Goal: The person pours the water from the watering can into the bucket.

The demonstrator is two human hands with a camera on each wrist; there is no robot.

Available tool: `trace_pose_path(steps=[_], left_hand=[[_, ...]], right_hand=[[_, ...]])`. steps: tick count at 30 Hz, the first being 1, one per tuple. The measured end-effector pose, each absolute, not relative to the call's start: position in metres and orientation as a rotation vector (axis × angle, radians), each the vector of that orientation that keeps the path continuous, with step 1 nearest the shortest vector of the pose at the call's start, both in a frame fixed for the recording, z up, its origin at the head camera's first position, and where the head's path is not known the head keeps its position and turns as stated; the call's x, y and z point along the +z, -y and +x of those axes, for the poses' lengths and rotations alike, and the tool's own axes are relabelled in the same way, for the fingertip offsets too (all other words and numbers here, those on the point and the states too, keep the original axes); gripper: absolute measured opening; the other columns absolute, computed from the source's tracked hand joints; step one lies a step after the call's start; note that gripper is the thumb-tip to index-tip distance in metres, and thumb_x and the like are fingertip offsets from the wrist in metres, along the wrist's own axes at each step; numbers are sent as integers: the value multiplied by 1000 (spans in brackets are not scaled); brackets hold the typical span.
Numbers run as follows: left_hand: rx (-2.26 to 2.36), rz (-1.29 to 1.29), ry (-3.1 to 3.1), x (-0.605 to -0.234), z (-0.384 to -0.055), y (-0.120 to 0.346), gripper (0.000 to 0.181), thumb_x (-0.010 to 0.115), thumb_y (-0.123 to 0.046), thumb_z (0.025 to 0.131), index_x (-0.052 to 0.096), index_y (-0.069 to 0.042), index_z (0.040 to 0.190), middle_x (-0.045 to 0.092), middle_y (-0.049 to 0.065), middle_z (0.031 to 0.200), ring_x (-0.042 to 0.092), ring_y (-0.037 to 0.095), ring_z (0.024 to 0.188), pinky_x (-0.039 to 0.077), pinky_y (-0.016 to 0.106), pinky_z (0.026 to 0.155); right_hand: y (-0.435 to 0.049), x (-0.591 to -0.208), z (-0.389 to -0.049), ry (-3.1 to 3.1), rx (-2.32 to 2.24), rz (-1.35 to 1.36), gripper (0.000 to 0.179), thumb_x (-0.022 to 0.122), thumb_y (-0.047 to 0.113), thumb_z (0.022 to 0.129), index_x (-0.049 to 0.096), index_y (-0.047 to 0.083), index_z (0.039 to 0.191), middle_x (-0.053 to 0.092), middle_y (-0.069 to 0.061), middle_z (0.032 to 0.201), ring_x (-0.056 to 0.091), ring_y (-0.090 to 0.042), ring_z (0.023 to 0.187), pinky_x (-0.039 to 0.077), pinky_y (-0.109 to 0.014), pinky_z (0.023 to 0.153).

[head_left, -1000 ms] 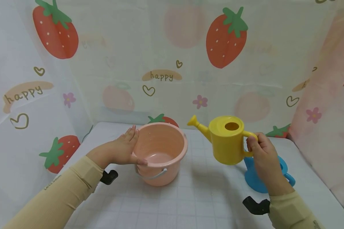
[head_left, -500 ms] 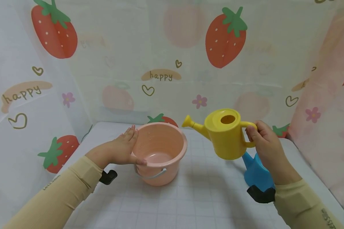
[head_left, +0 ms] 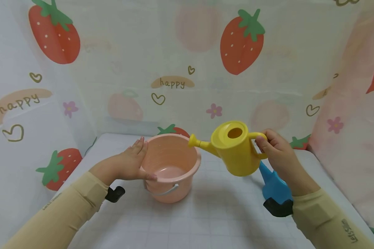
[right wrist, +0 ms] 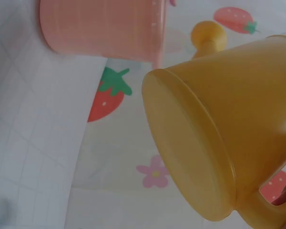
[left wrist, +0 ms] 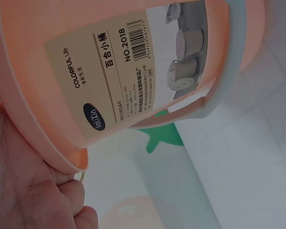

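A pink bucket [head_left: 174, 189] with a pale handle stands upright at the middle of the table. My left hand [head_left: 124, 164] rests against its left rim, fingers straight and spread, the thumb along the near rim. A printed label [left wrist: 105, 71] on the bucket's outside fills much of the left wrist view. My right hand [head_left: 278, 159] grips the handle of a yellow watering can [head_left: 237, 152] in the air, its spout tilted down to the left. The spout's tip overlaps the bucket's right rim in the head view. Any water is not visible.
A blue watering can [head_left: 275, 188] stands on the white table [head_left: 212, 221] at the right, partly hidden behind my right wrist. Curtains printed with strawberries [head_left: 241, 45] hang behind and on both sides of the table.
The yellow watering can rose a little, then moved left to the bucket's rim and tipped further spout-down. My left hand stayed on the bucket. My right forearm now covers more of the blue can.
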State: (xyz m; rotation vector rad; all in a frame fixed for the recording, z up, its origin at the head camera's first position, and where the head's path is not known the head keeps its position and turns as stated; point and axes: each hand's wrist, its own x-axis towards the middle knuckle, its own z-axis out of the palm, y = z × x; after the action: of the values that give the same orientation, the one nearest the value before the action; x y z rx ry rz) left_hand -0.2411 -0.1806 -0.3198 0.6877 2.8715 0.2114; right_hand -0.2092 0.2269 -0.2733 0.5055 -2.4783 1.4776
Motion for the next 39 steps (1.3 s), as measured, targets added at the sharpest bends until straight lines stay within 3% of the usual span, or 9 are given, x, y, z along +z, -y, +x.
trace_pose_path(steps=[18, 39], left_hand=[[220, 702, -2869, -322, -242, 182, 130, 47, -83, 63, 3, 12, 141, -8, 29, 147, -3, 40, 137, 12, 55, 108], [229, 688, -2878, -321, -242, 179, 130, 49, -82, 63, 4, 11, 142, -7, 28, 148, -2, 40, 137, 12, 55, 108]], right_hand=[[-215, -266, -208, 2535, 1449, 608, 34, 44, 28, 97, 47, -6, 95, 40, -10, 80, 41, -25, 82, 40, -31, 67], [-203, -252, -213, 2624, 1344, 655, 28, 47, 30, 96, 55, 3, 95, 41, -11, 77, 41, -24, 73, 37, -27, 59]])
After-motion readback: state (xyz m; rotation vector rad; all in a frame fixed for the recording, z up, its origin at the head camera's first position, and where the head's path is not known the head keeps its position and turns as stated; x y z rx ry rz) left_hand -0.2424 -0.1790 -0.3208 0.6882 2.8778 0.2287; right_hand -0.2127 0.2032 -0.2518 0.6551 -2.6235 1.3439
